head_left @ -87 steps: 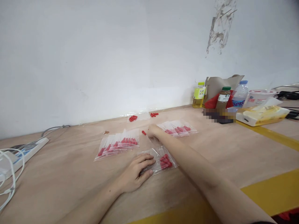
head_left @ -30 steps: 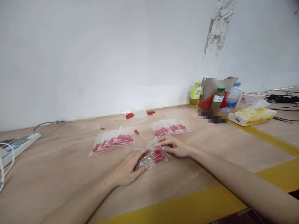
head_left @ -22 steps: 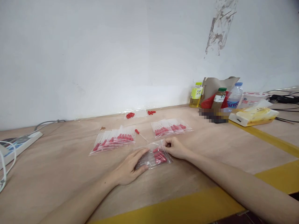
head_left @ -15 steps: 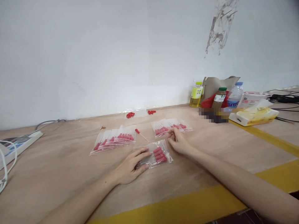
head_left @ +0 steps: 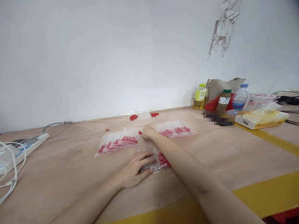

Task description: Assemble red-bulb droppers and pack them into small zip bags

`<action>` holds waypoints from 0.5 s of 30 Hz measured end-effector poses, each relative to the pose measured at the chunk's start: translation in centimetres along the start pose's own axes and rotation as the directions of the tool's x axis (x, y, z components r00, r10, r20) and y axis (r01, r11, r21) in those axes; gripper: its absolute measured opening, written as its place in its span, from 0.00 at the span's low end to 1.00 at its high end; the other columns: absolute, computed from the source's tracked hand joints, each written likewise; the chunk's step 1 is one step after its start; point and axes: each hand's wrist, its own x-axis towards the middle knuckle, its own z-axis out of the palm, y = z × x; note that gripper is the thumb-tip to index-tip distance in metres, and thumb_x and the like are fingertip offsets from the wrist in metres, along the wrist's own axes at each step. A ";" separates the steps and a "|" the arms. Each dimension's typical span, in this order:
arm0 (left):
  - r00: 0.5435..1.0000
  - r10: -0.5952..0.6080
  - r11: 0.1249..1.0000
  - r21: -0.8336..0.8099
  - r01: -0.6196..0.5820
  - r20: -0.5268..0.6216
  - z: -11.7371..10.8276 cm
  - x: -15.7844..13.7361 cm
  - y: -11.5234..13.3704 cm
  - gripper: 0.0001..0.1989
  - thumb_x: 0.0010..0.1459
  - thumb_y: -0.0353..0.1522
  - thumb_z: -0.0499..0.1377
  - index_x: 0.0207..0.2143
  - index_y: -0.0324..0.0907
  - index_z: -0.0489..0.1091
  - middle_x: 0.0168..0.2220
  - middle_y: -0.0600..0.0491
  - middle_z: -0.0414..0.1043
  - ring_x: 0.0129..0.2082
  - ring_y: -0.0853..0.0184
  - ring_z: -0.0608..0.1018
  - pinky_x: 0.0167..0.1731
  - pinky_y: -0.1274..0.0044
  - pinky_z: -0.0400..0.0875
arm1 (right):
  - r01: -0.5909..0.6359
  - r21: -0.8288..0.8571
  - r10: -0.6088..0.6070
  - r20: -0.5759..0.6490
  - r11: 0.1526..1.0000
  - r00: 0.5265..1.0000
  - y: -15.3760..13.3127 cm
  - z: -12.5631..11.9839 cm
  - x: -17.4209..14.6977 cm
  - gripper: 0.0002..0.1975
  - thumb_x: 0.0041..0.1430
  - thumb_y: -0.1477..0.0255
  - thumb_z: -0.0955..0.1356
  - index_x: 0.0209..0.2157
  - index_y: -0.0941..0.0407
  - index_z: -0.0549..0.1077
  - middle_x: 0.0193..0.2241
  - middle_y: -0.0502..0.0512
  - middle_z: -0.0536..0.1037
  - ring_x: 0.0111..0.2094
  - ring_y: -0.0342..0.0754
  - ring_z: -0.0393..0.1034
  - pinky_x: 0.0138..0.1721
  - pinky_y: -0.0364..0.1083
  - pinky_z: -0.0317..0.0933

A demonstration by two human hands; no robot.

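A clear zip bag (head_left: 161, 169) with several red-bulbed droppers (head_left: 163, 158) in it lies on the table. My left hand (head_left: 137, 166) rests on the bag's left part, fingers stretched out and thumb apart. My right hand (head_left: 149, 132) reaches across, its forearm covering the bag's right end. Its fingers are curled and partly hidden, closed at a single dropper (head_left: 140, 133) whose red bulb peeks out on the left; the stem is hidden. Overlapping filled bags (head_left: 116, 141) fan out to the left of this hand, and more filled bags (head_left: 176, 130) to its right.
Loose red bulbs (head_left: 133, 117) lie on clear plastic by the wall, with more bulbs (head_left: 154, 114) beside them. Bottles (head_left: 199, 97), a paper bag (head_left: 212, 88) and a tissue pack (head_left: 263, 119) stand at back right. A power strip (head_left: 35, 143) with white cables is on the left.
My right hand has moved left and away from me, from the right-hand bags to the single dropper. My left hand stays on the bag. The view has shifted slightly.
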 end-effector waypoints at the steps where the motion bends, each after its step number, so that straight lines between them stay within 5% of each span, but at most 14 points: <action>1: 1.000 -0.003 1.000 0.005 0.003 0.005 0.0 0.0 0.0 0.17 0.59 0.36 0.49 0.52 0.48 0.60 0.56 0.51 0.55 0.55 0.61 0.58 0.53 0.66 0.55 | -0.029 -0.012 0.029 0.002 0.999 1.000 -0.2 0.1 0.4 0.15 0.56 0.68 0.63 0.43 0.62 0.66 0.42 0.56 0.68 0.41 0.50 0.65 0.39 0.50 0.62; 4: 1.000 -0.002 1.000 0.008 0.002 0.007 -0.1 -0.2 0.1 0.19 0.59 0.36 0.48 0.53 0.48 0.57 0.56 0.50 0.55 0.56 0.61 0.58 0.54 0.66 0.54 | -0.111 -0.085 0.109 -0.031 0.990 0.994 -1.0 -1.5 0.2 0.16 0.57 0.70 0.63 0.46 0.61 0.63 0.41 0.57 0.68 0.39 0.47 0.65 0.39 0.50 0.62; 8: 0.999 -0.037 0.999 -0.001 0.037 -0.002 -0.2 -0.2 0.1 0.24 0.59 0.37 0.49 0.57 0.45 0.49 0.56 0.49 0.55 0.55 0.61 0.58 0.54 0.66 0.53 | -0.076 -0.081 0.066 -0.126 0.994 0.990 -1.2 -7.4 -3.1 0.19 0.52 0.80 0.62 0.47 0.62 0.58 0.25 0.50 0.68 0.26 0.41 0.64 0.30 0.43 0.61; 12: 1.000 -0.023 1.000 -0.001 0.023 0.021 -0.1 -0.2 -0.1 0.22 0.60 0.38 0.48 0.56 0.47 0.53 0.57 0.51 0.55 0.56 0.62 0.58 0.54 0.66 0.54 | -0.082 0.361 0.198 -0.298 0.929 0.934 0.9 -12.5 -8.2 0.21 0.49 0.76 0.60 0.47 0.55 0.52 0.19 0.42 0.62 0.16 0.38 0.59 0.17 0.39 0.57; 15: 1.000 -0.015 1.000 -0.011 0.015 0.012 -0.1 -0.1 -0.1 0.22 0.59 0.38 0.49 0.56 0.47 0.54 0.56 0.50 0.56 0.55 0.62 0.59 0.53 0.67 0.55 | -0.094 0.573 0.358 -0.366 0.814 0.859 3.3 -13.3 -11.3 0.17 0.45 0.76 0.61 0.39 0.54 0.54 0.19 0.43 0.63 0.16 0.38 0.61 0.18 0.40 0.60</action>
